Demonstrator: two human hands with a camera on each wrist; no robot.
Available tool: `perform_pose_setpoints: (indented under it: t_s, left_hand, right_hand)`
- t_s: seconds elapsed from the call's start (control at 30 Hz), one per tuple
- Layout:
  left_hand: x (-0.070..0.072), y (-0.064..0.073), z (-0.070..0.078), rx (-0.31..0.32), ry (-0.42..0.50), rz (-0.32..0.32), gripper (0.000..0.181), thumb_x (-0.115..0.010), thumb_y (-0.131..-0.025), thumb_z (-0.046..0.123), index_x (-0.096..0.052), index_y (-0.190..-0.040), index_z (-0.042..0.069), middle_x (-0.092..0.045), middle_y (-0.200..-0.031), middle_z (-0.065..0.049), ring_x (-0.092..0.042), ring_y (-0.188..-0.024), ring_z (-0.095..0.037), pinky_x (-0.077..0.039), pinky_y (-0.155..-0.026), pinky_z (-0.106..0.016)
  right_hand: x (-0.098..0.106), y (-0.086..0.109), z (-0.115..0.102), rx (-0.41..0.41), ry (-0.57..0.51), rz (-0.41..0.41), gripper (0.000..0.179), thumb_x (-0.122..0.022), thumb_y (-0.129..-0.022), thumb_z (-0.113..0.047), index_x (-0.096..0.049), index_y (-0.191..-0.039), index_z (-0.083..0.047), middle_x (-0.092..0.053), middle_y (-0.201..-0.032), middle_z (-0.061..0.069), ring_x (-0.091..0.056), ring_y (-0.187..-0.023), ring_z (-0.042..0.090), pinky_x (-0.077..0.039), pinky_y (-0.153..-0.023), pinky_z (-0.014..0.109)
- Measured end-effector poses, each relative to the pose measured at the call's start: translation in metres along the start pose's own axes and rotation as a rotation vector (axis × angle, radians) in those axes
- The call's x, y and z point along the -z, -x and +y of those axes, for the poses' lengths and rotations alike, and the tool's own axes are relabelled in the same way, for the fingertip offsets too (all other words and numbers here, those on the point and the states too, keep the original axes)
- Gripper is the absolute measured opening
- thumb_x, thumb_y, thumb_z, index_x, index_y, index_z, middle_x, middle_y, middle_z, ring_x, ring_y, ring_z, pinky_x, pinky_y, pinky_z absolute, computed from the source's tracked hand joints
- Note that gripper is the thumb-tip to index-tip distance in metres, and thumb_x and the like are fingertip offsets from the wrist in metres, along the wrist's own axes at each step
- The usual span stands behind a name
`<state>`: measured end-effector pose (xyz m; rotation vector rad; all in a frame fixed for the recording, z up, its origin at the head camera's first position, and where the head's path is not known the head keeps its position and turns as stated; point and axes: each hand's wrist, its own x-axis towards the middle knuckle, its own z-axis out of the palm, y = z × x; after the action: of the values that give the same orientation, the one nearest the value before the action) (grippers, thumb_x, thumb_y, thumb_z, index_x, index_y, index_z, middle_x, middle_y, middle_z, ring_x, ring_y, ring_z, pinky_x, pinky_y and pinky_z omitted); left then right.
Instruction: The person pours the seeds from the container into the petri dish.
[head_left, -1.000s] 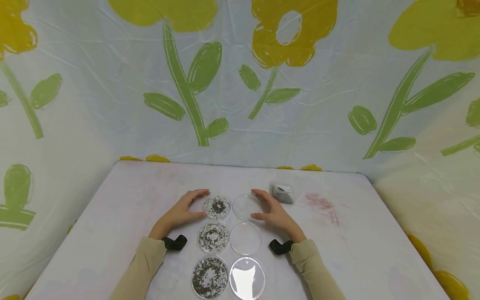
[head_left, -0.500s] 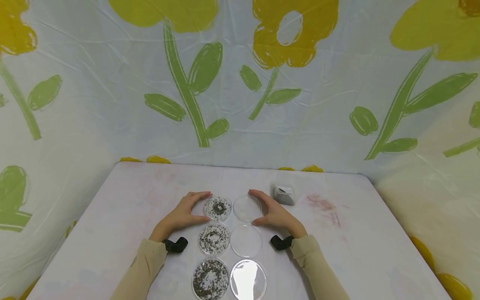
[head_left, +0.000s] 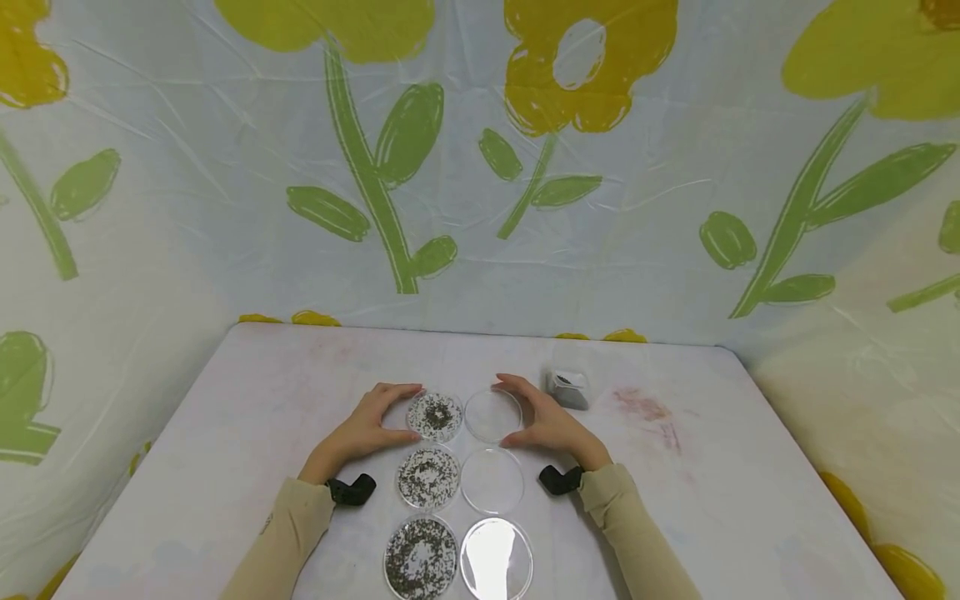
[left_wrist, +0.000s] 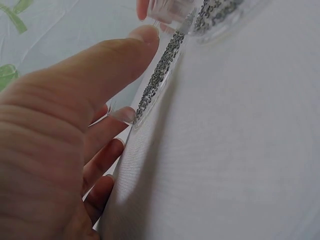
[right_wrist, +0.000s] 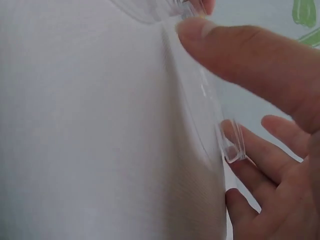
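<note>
My left hand (head_left: 362, 425) holds the rim of the farthest grain-filled petri dish (head_left: 435, 417) between thumb and fingers. Small dark grains are scattered inside, densest in the middle. In the left wrist view the thumb (left_wrist: 125, 55) lies at the near edge, with the other fingers round the far side. My right hand (head_left: 551, 423) spans the clear, grain-free petri dish (head_left: 493, 415) just beside it, thumb near and fingers far. From the right wrist, its transparent rim (right_wrist: 233, 150) shows against the fingertips. Both dishes are side by side.
Nearer to me are two more dishes with dark grains, a middle one (head_left: 427, 477) and a front one (head_left: 420, 557). Clear dishes, middle (head_left: 492, 482) and front (head_left: 480, 575), lie to their right. A small clear container (head_left: 567, 388) with dark contents stands behind my right hand.
The fingers of both hands have closed in a little on the two farthest dishes. The right fingertips have moved slightly left and farther back. The dishes stay nearly in place.
</note>
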<state>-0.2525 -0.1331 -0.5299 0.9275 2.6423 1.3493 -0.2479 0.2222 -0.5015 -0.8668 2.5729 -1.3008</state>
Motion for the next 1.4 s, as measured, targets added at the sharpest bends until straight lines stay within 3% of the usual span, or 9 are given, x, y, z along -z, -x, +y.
perform_pose_setpoints:
  t_s: [0.4, 0.67, 0.8, 0.97, 1.07, 1.4]
  left_hand:
    - [-0.001, 0.000, -0.001, -0.001, 0.009, -0.004, 0.076, -0.083, -0.080, 0.037, -0.051, -0.145, 0.017, -0.049, -0.135, -0.009, -0.043, -0.122, -0.030, -0.035, -0.101, -0.056]
    - [-0.001, 0.002, -0.001, 0.032, 0.000, -0.006, 0.076, -0.083, -0.079, 0.040, -0.051, -0.146, 0.019, -0.049, -0.134, -0.009, -0.043, -0.122, -0.029, -0.035, -0.101, -0.056]
    - [0.000, 0.002, 0.000, 0.032, 0.000, -0.003, 0.076, -0.083, -0.079, 0.041, -0.051, -0.145, 0.021, -0.049, -0.133, -0.008, -0.043, -0.122, -0.028, -0.035, -0.101, -0.055]
    - [-0.001, 0.001, 0.000, 0.026, 0.006, 0.001, 0.075, -0.083, -0.079, 0.040, -0.052, -0.144, 0.021, -0.049, -0.132, -0.007, -0.044, -0.120, -0.028, -0.035, -0.100, -0.055]
    - [-0.001, 0.001, 0.000, 0.009, 0.001, 0.004, 0.074, -0.083, -0.080, 0.039, -0.052, -0.144, 0.019, -0.050, -0.132, -0.008, -0.044, -0.120, -0.029, -0.036, -0.100, -0.055]
    - [0.001, 0.000, -0.002, 0.005, -0.009, -0.004, 0.076, -0.083, -0.080, 0.038, -0.051, -0.146, 0.019, -0.050, -0.134, -0.008, -0.044, -0.122, -0.029, -0.035, -0.102, -0.055]
  right_hand:
    - [0.002, -0.002, -0.006, 0.035, 0.024, 0.004, 0.104, -0.092, -0.069, -0.019, -0.032, -0.153, -0.007, -0.055, -0.140, 0.013, -0.043, -0.135, 0.027, -0.027, -0.112, 0.052]
    - [0.001, -0.002, -0.009, 0.085, 0.030, 0.047, 0.101, -0.091, -0.071, -0.025, -0.033, -0.154, -0.019, -0.055, -0.139, 0.012, -0.042, -0.136, 0.029, -0.029, -0.110, 0.056]
    - [0.000, -0.004, -0.014, 0.114, 0.002, 0.069, 0.097, -0.090, -0.071, -0.018, -0.036, -0.152, -0.012, -0.055, -0.139, 0.014, -0.042, -0.137, 0.030, -0.029, -0.111, 0.053]
    - [-0.002, -0.008, -0.021, 0.148, -0.128, 0.059, 0.089, -0.087, -0.073, -0.005, -0.038, -0.147, 0.003, -0.050, -0.141, 0.020, -0.040, -0.137, 0.035, -0.024, -0.117, 0.045]
    - [-0.002, -0.011, -0.024, 0.147, -0.187, 0.056, 0.083, -0.086, -0.073, 0.000, -0.042, -0.143, 0.005, -0.048, -0.142, 0.021, -0.039, -0.137, 0.036, -0.021, -0.118, 0.044]
    - [0.006, -0.015, -0.035, 0.129, -0.117, 0.043, 0.083, -0.087, -0.073, -0.004, -0.044, -0.144, 0.002, -0.047, -0.142, 0.016, -0.042, -0.135, 0.032, -0.024, -0.116, 0.047]
